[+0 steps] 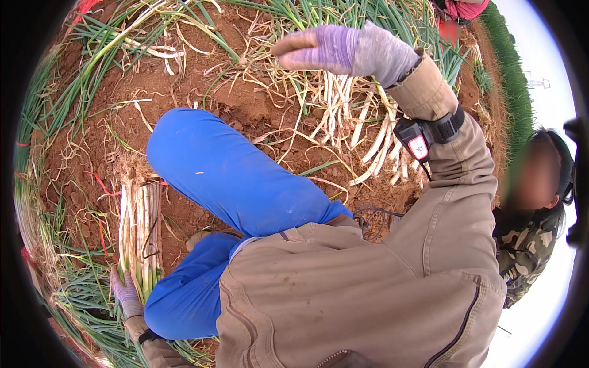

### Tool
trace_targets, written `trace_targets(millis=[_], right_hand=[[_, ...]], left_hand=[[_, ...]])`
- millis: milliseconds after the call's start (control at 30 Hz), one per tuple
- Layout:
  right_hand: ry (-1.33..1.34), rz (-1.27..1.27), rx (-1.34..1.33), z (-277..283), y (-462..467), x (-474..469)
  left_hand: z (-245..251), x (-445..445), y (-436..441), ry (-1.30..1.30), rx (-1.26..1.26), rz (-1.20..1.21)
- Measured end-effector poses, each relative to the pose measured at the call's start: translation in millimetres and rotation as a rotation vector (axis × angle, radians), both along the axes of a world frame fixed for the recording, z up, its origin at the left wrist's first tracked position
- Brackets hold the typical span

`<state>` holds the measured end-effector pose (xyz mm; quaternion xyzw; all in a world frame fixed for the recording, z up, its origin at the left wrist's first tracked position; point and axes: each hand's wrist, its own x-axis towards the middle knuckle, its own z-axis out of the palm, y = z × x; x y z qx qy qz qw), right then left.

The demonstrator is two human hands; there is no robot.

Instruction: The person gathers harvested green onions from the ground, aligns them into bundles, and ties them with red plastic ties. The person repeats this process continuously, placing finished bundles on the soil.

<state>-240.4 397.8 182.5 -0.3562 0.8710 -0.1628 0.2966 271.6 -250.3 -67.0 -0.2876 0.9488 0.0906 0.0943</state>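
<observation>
A bundle of long green onions [138, 225] stands beside my knees, its roots up and its green leaves down. My left hand [125, 290], in a purple-and-grey glove with bare fingertips, grips the bundle at its leafy part; some fingers are hidden. My right hand [317, 49], gloved the same way, is raised over the ground with its fingers stretched out and nothing in them. Beneath and beyond it, loose green onions [338, 106] lie spread on the soil. Red tape [108, 189] lies by the bundle's root end.
More green onions [106, 50] lie at the upper left, and tied bundles [27, 184] line the left rim. A person in a camouflage jacket [529, 248] is close on the right. Another person's pink clothing [464, 8] shows at the top. Brown soil [193, 92] has scattered dry leaves.
</observation>
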Motion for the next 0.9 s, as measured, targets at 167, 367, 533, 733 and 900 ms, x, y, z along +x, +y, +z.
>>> trace_targets(millis=[167, 367, 533, 733, 900], right_hand=[[-0.293, 0.007, 0.258, -77.6, 107.7, 53.7], [-0.627, 0.079, 0.434, -151.6, 165.4, 152.2], [-0.869, 0.066, 0.642, -185.3, 181.6, 223.4], [-1.283, -0.486, 0.727, -175.2, 211.2, 241.8], [-0.82, 0.073, 0.723, -187.4, 226.2, 264.3]], left_hand=[[21.2, 12.3, -2.1, -0.012, -0.043, -0.005], [40.3, 43.5, -3.7, 0.119, 0.049, 0.143], [54.5, 47.7, 25.1, 0.417, 0.526, 0.506], [86.4, 40.5, 70.8, 0.322, 0.709, 0.545], [85.3, 37.3, 82.7, 0.298, 0.791, 0.62]])
